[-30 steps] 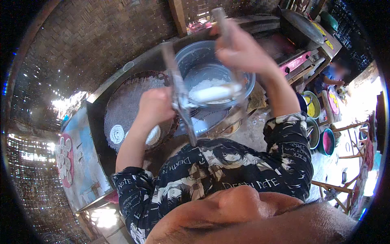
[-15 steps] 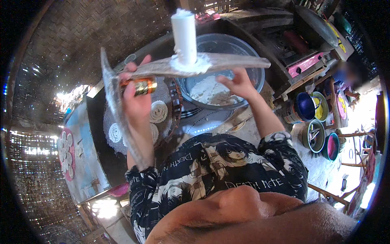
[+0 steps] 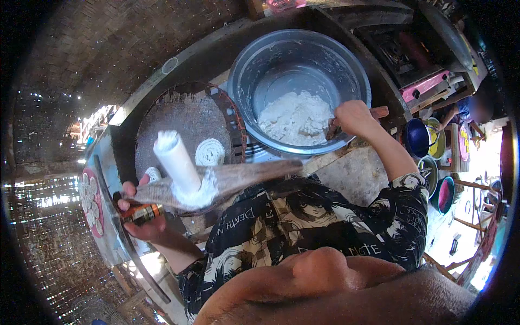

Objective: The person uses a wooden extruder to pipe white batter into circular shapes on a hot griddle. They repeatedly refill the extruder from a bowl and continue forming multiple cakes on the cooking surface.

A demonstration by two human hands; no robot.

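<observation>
While left hand [image 3: 149, 227] clasps its left end, brown, white-dusted press [image 3: 246, 177] runs left to right; white tube [image 3: 177, 163] points far, slightly left; right hand [image 3: 355, 117] closed round brown tool [image 3: 381, 112].

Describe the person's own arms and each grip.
The left sleeve and right sleeve are black with pale print. Below them, the forearms are bare. The left grip and right grip are ungloved, with no watch showing.
</observation>
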